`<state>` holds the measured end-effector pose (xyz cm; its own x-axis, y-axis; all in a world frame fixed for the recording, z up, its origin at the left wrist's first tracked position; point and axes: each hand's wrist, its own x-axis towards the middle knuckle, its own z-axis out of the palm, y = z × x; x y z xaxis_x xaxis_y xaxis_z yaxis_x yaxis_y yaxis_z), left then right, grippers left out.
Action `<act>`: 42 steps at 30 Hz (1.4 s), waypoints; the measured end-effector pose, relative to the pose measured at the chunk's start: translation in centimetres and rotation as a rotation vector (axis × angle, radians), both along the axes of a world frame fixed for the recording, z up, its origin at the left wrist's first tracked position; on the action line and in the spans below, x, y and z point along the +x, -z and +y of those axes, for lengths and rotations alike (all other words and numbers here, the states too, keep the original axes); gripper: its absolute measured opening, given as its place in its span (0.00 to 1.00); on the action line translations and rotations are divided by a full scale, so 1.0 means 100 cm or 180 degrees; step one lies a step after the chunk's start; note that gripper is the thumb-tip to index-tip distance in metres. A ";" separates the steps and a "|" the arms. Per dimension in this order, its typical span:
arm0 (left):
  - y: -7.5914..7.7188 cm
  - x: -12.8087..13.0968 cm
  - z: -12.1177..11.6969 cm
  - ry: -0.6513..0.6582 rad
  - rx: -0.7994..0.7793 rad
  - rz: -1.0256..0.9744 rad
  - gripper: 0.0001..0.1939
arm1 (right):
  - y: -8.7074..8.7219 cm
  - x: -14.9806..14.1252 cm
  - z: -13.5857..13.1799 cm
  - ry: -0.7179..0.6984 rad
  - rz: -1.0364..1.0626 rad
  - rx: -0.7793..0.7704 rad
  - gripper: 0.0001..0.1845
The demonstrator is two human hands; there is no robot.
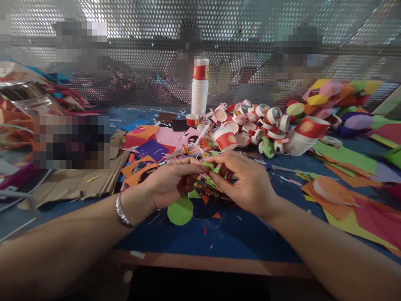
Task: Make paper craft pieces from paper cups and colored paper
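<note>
Green paper piece [208, 166] sits between both hands, above the blue table [219, 246]. Left hand [175, 177]: thumb and curled fingers pinch it. Right hand [250, 179]: thumb and forefinger close on it, other fingers bent. Scraps [205, 196] clutter the space beneath; green disc [181, 210] lies near the left hand. Containers: cup stack [199, 90] upright, cups nested; leaning stack [305, 136] at right; tilted cup [224, 139] beyond the hands, contents not visible.

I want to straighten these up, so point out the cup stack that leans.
The shorter cup stack, beyond the right hand, leans, its red end tipped toward the right; the tall stack at the back stands upright.
</note>
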<state>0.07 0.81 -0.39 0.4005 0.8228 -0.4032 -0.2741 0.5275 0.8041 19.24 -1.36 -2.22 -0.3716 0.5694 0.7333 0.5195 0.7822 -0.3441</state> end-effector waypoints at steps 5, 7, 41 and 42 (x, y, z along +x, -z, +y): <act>0.001 -0.003 0.002 0.0189 -0.0146 -0.0088 0.09 | 0.000 0.000 0.000 -0.0031 0.0026 -0.0108 0.09; 0.000 -0.004 0.003 0.0295 -0.0075 -0.0100 0.10 | -0.001 0.000 -0.001 -0.0057 0.0062 -0.0127 0.09; 0.009 -0.001 -0.004 -0.0060 0.1296 0.0344 0.10 | 0.002 -0.002 -0.003 -0.0235 0.0849 -0.1202 0.10; 0.009 -0.001 -0.004 -0.0044 0.1237 0.0325 0.11 | 0.002 -0.002 -0.003 -0.0229 0.0875 -0.1238 0.09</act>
